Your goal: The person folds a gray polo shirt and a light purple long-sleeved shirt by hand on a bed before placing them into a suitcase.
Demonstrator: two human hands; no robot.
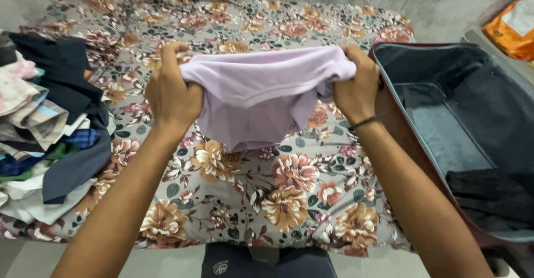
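A pale lilac garment [261,97] hangs stretched between my two hands above a bed with a floral grey sheet [289,194]. My left hand [171,94] grips its left end, fingers curled over the top edge. My right hand [356,89] grips the right end; a dark band sits on that wrist. The garment's lower part droops down toward the sheet.
A heap of mixed clothes [44,128], dark blue, white and patterned, lies on the bed's left side. An open dark suitcase [445,128] stands at the right with a folded black garment [489,194] inside. An orange bag [512,30] sits behind it. A bare wall runs along the back.
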